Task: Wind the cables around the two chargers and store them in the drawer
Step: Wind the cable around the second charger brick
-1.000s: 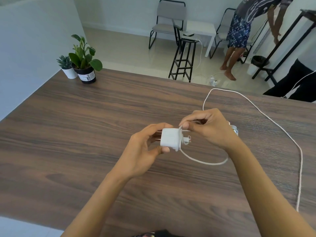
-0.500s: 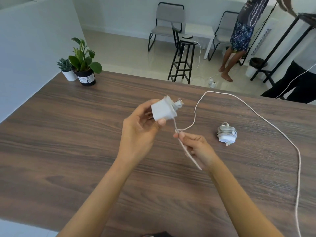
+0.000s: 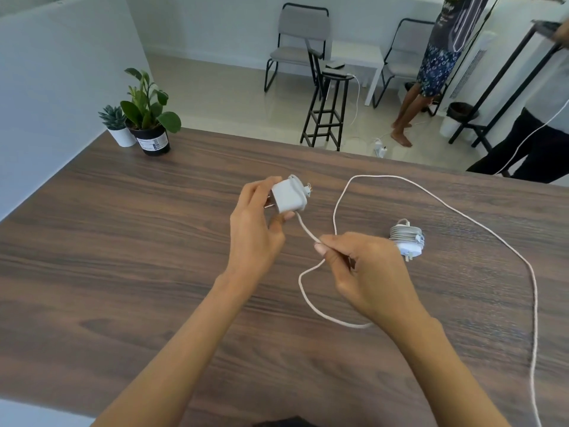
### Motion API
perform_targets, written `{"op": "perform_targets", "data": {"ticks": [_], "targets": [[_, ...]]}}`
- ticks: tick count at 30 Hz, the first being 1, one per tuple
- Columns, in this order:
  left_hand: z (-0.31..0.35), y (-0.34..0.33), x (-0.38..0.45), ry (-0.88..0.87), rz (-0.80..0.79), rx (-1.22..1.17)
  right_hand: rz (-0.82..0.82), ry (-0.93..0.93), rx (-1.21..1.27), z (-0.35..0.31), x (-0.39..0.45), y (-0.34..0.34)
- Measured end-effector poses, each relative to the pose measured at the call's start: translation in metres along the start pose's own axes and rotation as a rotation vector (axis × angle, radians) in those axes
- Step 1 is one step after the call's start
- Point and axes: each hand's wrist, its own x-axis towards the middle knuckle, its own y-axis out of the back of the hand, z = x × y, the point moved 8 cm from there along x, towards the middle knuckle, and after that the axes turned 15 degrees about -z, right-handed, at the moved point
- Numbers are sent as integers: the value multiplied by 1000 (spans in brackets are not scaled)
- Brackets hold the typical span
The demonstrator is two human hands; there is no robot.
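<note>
While the left hand (image 3: 254,232) grips the charger (image 3: 289,195) above the table (image 3: 123,241), the right hand (image 3: 363,272) pinches its cable (image 3: 308,234).

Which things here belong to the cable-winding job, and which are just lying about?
Job:
- charger, held by left hand
- loose cable, pinched by right hand
- wound charger on table

Lying about:
- two potted plants
- stool
- chairs

White charger (image 3: 288,197), white cable (image 3: 462,217), dark brown wood-grain table (image 3: 123,241), green plants (image 3: 144,100) in white pot (image 3: 122,137) and black pot (image 3: 153,142)
</note>
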Motion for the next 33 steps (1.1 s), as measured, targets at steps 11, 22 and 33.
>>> {"op": "perform_targets", "data": {"ticks": [11,22,33], "targets": [[26,-20,-29,-164,-438,-110,-114,0,119,21,47,37],[30,-4,-35,22,-398,-656,-293,-122,1026,66,57,-24],[26,20,-13,12,-85,-692,-184,-360,1060,82,16,-76]]}}
